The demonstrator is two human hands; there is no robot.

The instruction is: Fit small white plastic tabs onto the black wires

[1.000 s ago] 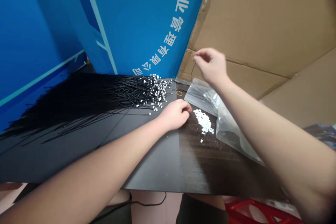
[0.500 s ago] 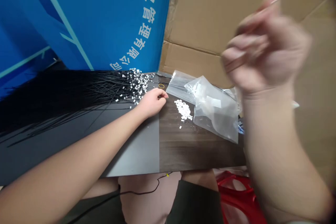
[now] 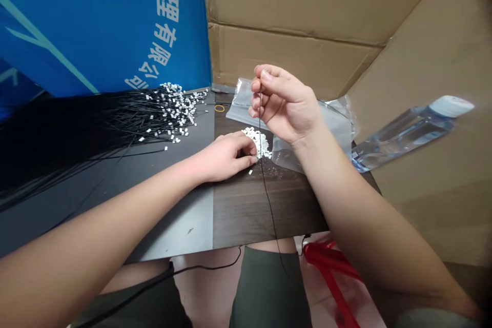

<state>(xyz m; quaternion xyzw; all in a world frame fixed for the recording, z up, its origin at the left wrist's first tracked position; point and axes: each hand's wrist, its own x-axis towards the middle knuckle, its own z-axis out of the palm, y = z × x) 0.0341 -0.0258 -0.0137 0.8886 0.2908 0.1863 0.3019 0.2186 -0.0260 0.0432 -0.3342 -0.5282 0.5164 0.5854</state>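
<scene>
My right hand (image 3: 288, 102) is raised over the table, thumb and forefinger pinching the upper end of a thin black wire (image 3: 266, 184). The wire hangs down past the table's front edge. At the left side of a small pile of white connectors (image 3: 262, 143) rests my left hand (image 3: 232, 156), its fingers curled and the thumb tip close to the forefinger. Whatever lies between those tips is too small to make out. To the left lies a thick bundle of black wires (image 3: 126, 118) with white connectors on their ends.
Clear plastic bags (image 3: 286, 152) lie behind and under my right forearm. A yellow rubber band (image 3: 219, 108) sits near the back. A water bottle (image 3: 407, 133) is at the right, by cardboard (image 3: 292, 56). A blue printed panel (image 3: 103, 20) stands behind the wires.
My right hand has come down and left from high at the right, and the hanging wire now shows. The left hand has moved to the white pile. The view has shifted right.
</scene>
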